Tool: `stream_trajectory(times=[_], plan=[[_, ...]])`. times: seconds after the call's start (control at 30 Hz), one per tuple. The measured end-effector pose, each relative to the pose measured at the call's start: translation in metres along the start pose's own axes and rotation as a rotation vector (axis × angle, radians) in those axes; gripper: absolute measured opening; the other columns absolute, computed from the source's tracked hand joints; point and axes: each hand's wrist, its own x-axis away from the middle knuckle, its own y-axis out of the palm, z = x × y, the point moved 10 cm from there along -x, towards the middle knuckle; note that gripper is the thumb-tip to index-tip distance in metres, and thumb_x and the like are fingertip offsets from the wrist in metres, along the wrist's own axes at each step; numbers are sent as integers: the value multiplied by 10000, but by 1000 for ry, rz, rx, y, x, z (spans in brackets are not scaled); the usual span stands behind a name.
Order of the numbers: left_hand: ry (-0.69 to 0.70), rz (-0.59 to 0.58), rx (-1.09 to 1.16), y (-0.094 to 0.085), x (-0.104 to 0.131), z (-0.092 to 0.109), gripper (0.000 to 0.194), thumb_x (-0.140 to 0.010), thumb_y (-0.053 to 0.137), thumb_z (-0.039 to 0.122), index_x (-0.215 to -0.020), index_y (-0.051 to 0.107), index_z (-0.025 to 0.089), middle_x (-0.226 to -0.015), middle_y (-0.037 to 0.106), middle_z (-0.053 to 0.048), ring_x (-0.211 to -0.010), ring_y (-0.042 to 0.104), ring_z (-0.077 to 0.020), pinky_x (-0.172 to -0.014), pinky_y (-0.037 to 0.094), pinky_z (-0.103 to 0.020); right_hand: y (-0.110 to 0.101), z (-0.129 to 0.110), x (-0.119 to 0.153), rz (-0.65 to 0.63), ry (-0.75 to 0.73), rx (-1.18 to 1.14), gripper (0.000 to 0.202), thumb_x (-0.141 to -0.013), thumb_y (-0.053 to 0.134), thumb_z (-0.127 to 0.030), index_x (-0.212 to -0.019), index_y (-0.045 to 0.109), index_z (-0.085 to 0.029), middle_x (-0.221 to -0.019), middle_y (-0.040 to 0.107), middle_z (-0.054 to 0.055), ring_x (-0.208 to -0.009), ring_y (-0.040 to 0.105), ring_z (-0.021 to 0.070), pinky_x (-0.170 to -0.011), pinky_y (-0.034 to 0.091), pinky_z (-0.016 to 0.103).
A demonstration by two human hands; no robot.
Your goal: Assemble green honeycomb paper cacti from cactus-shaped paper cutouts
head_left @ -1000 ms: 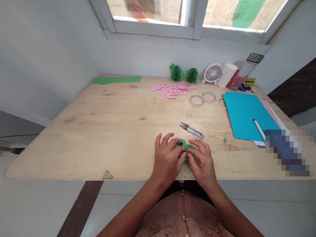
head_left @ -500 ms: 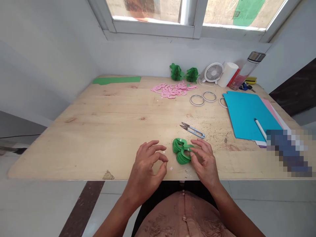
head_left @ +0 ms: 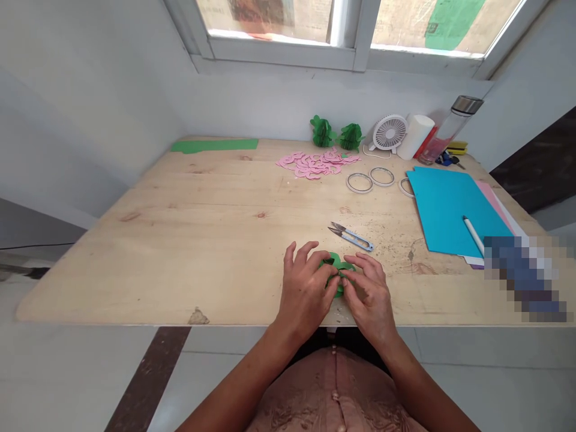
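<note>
The wooden table (head_left: 216, 240) spreads before me, its near edge just short of my body. At its right lies a blue sheet (head_left: 454, 210), with pink and white ones showing from under it. A long green strip (head_left: 216, 145) lies along the far left edge. Near the back wall, pink cut-outs (head_left: 315, 165) sit in a loose heap, and a clear bottle (head_left: 450, 129) stands at the far right.

My left grip (head_left: 303, 283) is narrow, thumb and forefinger pinching the green paper piece (head_left: 336, 260); my right grip (head_left: 368, 293) pinches it too, the fingertips of both close together. That piece is at the near side of the table, right in front of me, partly hidden by my fingers.

A white fan (head_left: 389, 132) stands beside two green paper ornaments (head_left: 322, 133). Tape rings (head_left: 360, 192) lie left of the blue sheet, snips (head_left: 349, 232) just beyond my fingers, and a white pen (head_left: 473, 234) on the blue sheet.
</note>
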Motion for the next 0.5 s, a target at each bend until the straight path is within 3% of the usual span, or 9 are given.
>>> stream_trajectory(times=[0.2,0.5], plan=[[11,12,-41,1,0,2,143,-793,562,121,-731,651,215,-981,681,-40,-1151,522,-282,-1058,288,-570,0,0,0,1,2,-13,226,-835,513,-151,-940,681,-260,-1105,643,70,-1154,491,271,-930,444,518],[-44,14,36,-16,4,-11,113,-801,575,163,-748,650,228,-1007,682,-34,-1170,513,-277,-1060,289,-560,2,-1,-2,-3,18,-34,208,-833,519,-153,-913,677,-261,-1099,648,61,-1149,493,266,-933,444,511]])
